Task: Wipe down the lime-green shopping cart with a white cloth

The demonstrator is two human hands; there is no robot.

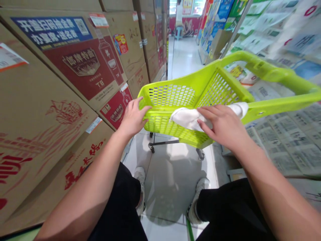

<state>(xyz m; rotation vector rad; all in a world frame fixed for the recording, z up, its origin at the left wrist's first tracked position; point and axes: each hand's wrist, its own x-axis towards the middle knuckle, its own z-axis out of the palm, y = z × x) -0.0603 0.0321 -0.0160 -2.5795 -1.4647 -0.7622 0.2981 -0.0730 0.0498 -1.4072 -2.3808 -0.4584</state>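
A lime green shopping cart (175,80) stands sideways in front of me, its handle at the right and its slotted basket showing nothing inside. My left hand (134,115) is at the cart's left end, thumb and fingers apart around the corner of the rim. A white cloth (187,117) lies over the near rim. My right hand (220,124) presses the cloth against that rim, fingers on top and thumb on the near side.
Stacked cardboard cartons (105,63) line the left side. Shelves with packaged goods (283,134) run along the right. A person (179,15) is by a blue stool (178,32) far down the aisle. My shoes are on the tiled floor (170,187).
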